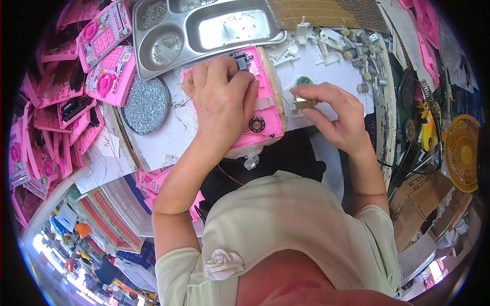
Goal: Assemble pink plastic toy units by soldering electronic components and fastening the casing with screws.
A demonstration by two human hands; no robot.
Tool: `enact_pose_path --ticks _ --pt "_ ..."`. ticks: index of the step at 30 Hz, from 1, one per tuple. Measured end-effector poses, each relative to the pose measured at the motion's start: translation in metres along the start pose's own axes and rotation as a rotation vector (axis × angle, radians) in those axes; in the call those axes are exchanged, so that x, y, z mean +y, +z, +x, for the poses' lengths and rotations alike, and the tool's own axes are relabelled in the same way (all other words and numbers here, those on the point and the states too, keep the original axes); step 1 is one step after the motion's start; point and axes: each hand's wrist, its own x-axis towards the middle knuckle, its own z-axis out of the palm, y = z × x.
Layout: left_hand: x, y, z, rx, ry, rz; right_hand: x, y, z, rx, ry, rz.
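Note:
A pink plastic housing [265,92] lies open side up on a pale pad in front of me. It has a round black-and-metal speaker [256,124] near its lower corner and a dark grey mechanism [241,61] at its far end. My left hand [217,94] rests over the housing with its fingers curled down beside that mechanism; the fingertips are hidden, so what they grip does not show. To the right of the housing, my right hand [334,115] pinches a small shiny metal part [304,103] between thumb and fingers. Just beyond it sits a small round green item [303,80].
A steel compartment tray [204,53] with screws stands at the back. Left of the housing is a round dish of small screws [145,104]; pink housings [109,76] pile up beyond it. White plastic parts [332,38] and small motors [365,64] lie back right. A yellow fan [462,153] stands far right.

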Motion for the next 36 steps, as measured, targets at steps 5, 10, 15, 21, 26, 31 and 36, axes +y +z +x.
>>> enact_pose_path --ticks 5,10,15,21,26,31,36 --pt "-0.004 -0.033 -0.033 -0.07 0.109 -0.162 0.007 0.02 0.029 -0.086 -0.036 -0.153" --pt "-0.009 -0.029 -0.055 -0.06 0.142 -0.227 0.016 0.036 0.045 -0.188 -0.043 -0.213" --pt "-0.011 -0.029 -0.053 -0.131 0.157 -0.246 0.018 0.042 0.05 -0.212 -0.013 -0.321" --pt "-0.018 -0.037 -0.049 -0.152 0.089 -0.363 0.017 0.043 0.055 -0.227 0.024 -0.305" --pt "-0.049 -0.04 -0.035 0.083 -0.097 -0.034 0.009 0.042 0.061 -0.251 0.104 -0.335" --pt "-0.049 -0.047 -0.046 -0.079 -0.165 0.082 0.008 0.04 0.064 -0.281 0.174 -0.285" --pt "-0.043 -0.041 -0.058 -0.027 -0.128 0.026 0.004 0.034 0.069 -0.271 0.138 -0.308"
